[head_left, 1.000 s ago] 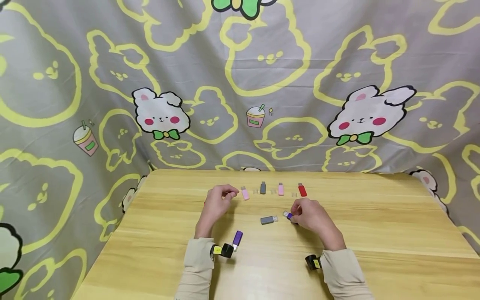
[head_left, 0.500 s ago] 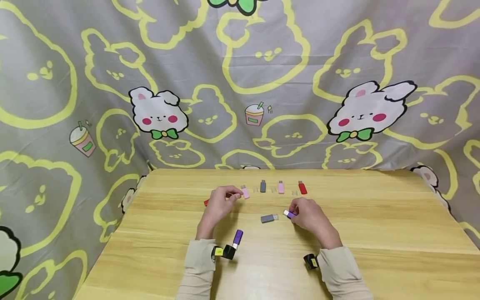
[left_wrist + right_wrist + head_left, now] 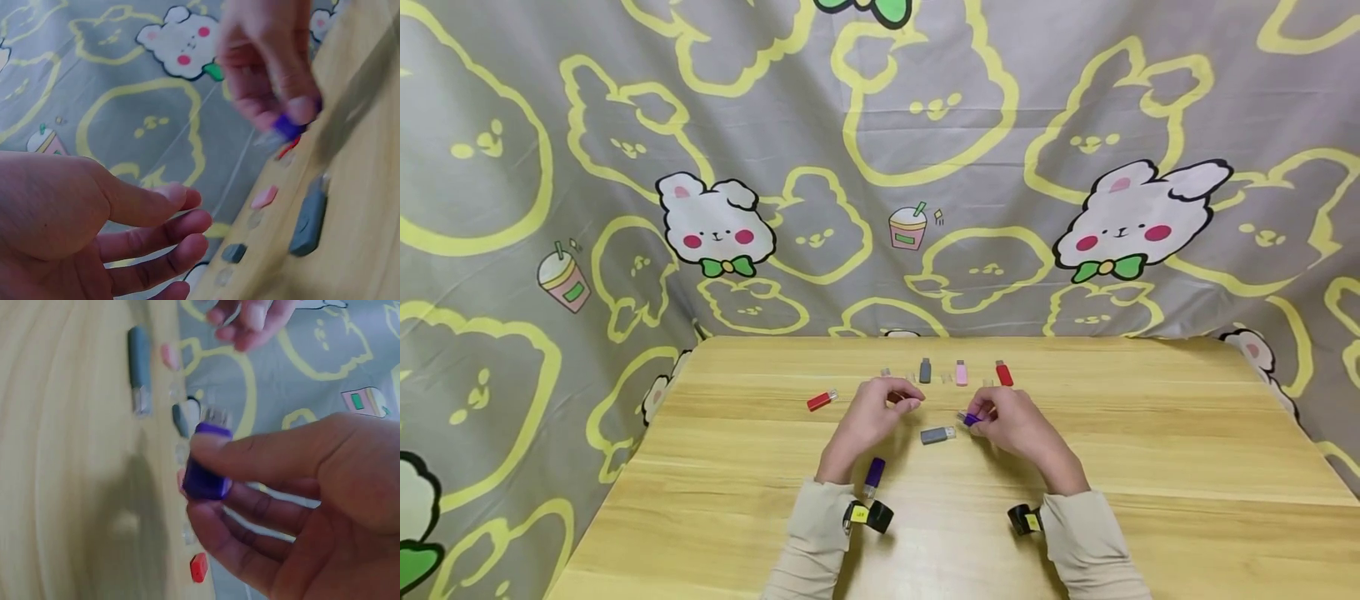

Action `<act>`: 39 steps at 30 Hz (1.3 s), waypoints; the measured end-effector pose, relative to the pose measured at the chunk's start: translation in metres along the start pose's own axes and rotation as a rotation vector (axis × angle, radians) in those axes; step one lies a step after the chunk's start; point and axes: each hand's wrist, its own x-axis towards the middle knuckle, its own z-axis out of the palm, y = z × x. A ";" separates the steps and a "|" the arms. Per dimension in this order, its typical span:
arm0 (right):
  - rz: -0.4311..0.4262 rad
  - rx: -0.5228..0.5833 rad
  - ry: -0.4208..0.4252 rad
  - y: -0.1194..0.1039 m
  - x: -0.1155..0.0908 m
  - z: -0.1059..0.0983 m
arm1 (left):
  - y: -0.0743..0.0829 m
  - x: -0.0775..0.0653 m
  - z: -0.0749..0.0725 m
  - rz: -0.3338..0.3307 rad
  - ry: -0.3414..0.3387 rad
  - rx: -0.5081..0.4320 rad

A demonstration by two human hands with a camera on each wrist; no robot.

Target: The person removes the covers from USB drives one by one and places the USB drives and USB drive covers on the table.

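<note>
My right hand [image 3: 1017,421] pinches a purple USB stick [image 3: 206,478] between thumb and fingers above the table, its metal plug pointing toward my left hand. My left hand [image 3: 872,417] hovers opposite, fingers loosely bent; in the left wrist view I see nothing held in it. Below and between both hands lies a grey USB stick [image 3: 936,436]. A second purple USB stick [image 3: 875,473] rests by my left wrist. Behind the hands stands a row with a grey stick [image 3: 925,372], a pink stick [image 3: 961,373] and a red stick [image 3: 1003,373]. Another pink stick is mostly hidden behind my left hand.
A red USB stick [image 3: 820,402] lies on the wooden table [image 3: 1180,450], left of my left hand. Small clear pieces [image 3: 946,379] sit between the back-row sticks. A patterned grey curtain [image 3: 820,133] hangs behind the table and down its sides. Both wrists wear black cameras [image 3: 1024,520].
My left hand has moved right, toward my right hand, uncovering the red stick at left and covering the left pink one. My right hand has raised the purple USB stick slightly and shifted it left.
</note>
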 end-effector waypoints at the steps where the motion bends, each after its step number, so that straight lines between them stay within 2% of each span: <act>1: -0.020 0.021 0.001 -0.001 0.001 -0.001 | 0.001 0.000 0.002 0.009 -0.009 -0.002; 8: -0.096 0.115 0.005 -0.009 0.002 -0.002 | 0.007 0.003 0.016 0.042 -0.057 -0.063; 16: -0.114 0.131 0.023 -0.013 0.001 -0.004 | 0.010 0.005 0.025 0.021 -0.027 -0.130; 22: -0.127 0.129 0.015 -0.014 0.001 -0.004 | 0.012 0.007 0.028 0.006 -0.010 -0.168; 31: -0.154 0.140 -0.017 -0.013 0.001 -0.007 | 0.009 0.007 0.027 0.015 -0.004 -0.171; 39: -0.178 0.141 -0.006 -0.014 0.001 -0.009 | 0.009 0.008 0.024 0.031 0.024 -0.208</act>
